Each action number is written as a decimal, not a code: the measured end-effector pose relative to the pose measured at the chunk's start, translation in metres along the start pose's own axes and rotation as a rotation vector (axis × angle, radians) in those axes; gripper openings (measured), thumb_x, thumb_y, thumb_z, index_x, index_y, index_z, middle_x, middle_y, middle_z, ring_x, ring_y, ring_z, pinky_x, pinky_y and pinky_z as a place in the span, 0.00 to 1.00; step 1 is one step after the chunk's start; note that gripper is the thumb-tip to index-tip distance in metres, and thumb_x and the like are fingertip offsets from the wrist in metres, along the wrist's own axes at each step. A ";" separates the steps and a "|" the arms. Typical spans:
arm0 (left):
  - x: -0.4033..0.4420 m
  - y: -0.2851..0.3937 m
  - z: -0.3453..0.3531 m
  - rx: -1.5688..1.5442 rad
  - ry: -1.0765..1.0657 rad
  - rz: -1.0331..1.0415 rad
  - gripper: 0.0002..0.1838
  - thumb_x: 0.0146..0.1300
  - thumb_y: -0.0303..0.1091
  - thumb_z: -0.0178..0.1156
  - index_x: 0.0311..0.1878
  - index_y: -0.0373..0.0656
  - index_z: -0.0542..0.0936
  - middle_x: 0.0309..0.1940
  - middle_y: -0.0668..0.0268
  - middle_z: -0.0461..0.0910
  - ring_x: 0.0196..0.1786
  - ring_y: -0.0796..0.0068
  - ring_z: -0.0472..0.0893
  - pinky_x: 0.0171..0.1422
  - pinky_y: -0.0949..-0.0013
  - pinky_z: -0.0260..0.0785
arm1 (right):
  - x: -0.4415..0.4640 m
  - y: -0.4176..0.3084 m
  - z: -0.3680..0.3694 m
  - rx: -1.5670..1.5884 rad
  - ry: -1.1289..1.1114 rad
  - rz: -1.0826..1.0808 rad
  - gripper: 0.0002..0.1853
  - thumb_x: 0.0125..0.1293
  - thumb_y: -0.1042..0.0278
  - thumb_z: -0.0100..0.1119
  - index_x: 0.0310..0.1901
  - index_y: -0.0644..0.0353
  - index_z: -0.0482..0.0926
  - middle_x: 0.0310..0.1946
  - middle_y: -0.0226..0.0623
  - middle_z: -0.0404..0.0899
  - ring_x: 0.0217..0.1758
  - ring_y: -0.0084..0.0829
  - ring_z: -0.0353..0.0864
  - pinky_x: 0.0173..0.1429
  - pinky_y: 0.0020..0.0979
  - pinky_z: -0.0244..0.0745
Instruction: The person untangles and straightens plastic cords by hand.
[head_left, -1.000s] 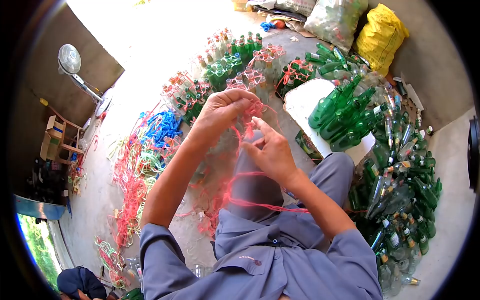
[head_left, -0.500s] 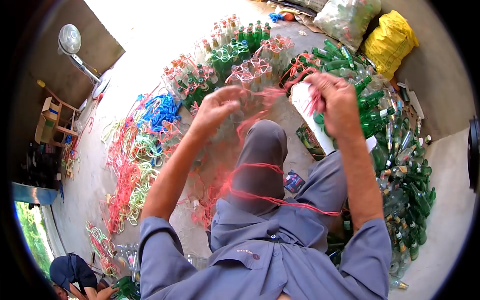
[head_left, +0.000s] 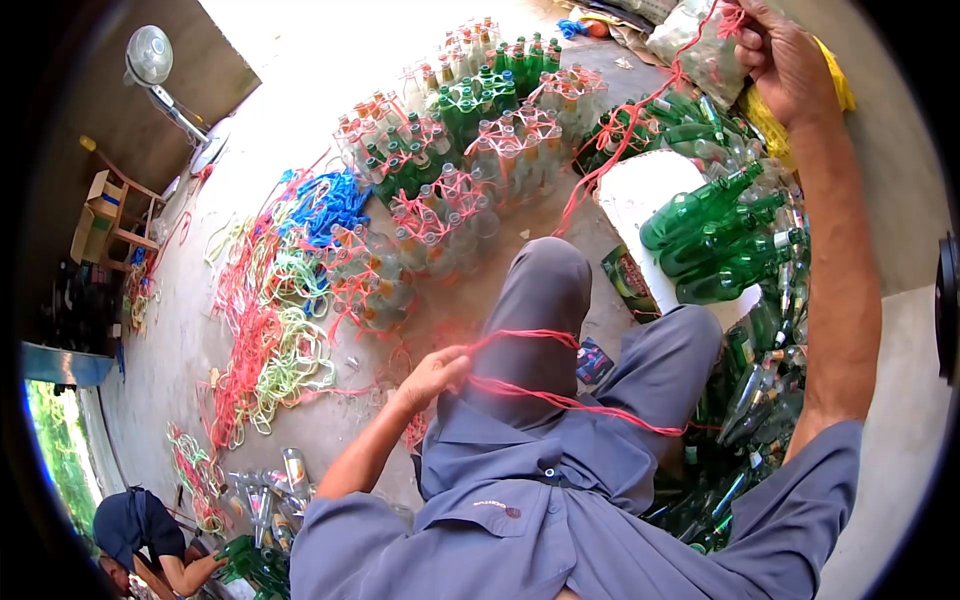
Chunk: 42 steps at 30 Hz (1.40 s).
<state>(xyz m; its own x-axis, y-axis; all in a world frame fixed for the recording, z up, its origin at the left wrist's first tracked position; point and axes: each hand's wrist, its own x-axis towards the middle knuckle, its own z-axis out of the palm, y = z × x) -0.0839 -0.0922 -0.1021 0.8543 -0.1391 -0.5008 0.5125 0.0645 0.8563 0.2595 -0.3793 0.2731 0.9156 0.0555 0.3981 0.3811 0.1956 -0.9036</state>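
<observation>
Raised high at the upper right, my right hand point(head_left: 785, 60) is closed on a red string point(head_left: 632, 125), which hangs down and leftward toward my knee. My left hand point(head_left: 437, 374) is low beside my thigh, its fingers closed at the red cords point(head_left: 560, 400) that lie across my leg. Those cords pass over the thigh in two strands. Several green bottles point(head_left: 715, 240) lie on a white board point(head_left: 640, 190) to the right of my knee.
Bottle bundles tied with red string point(head_left: 515, 150) stand ahead. Heaped cords point(head_left: 290, 340) lie on the left floor, loose bottles point(head_left: 760, 390) at the right. A fan point(head_left: 150, 60) stands at the upper left. Another person point(head_left: 145, 530) bends over bottles at the lower left.
My right hand has risen far to the upper right, drawing the red string out. My left hand has dropped from above the knee to the cords beside my thigh.
</observation>
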 end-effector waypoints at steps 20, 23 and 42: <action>-0.040 0.037 -0.048 -0.111 0.007 -0.010 0.21 0.58 0.32 0.68 0.54 0.33 0.80 0.40 0.63 0.85 0.38 0.77 0.82 0.47 0.72 0.75 | -0.018 0.046 0.004 -0.178 -0.271 0.278 0.11 0.72 0.67 0.58 0.45 0.65 0.83 0.27 0.25 0.79 0.20 0.10 0.67 0.21 0.14 0.60; -0.035 0.029 -0.053 -0.020 0.065 0.047 0.15 0.60 0.28 0.64 0.49 0.33 0.83 0.43 0.62 0.85 0.41 0.76 0.82 0.51 0.71 0.75 | -0.043 0.070 0.018 -0.214 -0.356 0.332 0.10 0.72 0.67 0.57 0.45 0.65 0.83 0.27 0.24 0.78 0.22 0.10 0.70 0.21 0.13 0.61; -0.028 0.039 -0.054 -0.047 0.145 0.096 0.06 0.70 0.29 0.58 0.44 0.38 0.81 0.31 0.68 0.83 0.27 0.81 0.81 0.31 0.77 0.73 | -0.227 0.118 0.073 -0.466 -0.949 0.072 0.13 0.65 0.63 0.60 0.31 0.66 0.80 0.29 0.53 0.81 0.35 0.52 0.82 0.42 0.46 0.75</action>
<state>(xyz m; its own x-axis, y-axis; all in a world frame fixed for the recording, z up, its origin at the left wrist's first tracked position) -0.0829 -0.0327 -0.0619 0.9013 0.0132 -0.4329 0.4286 0.1169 0.8959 0.0875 -0.2970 0.0882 0.5391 0.8337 0.1199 0.5259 -0.2220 -0.8211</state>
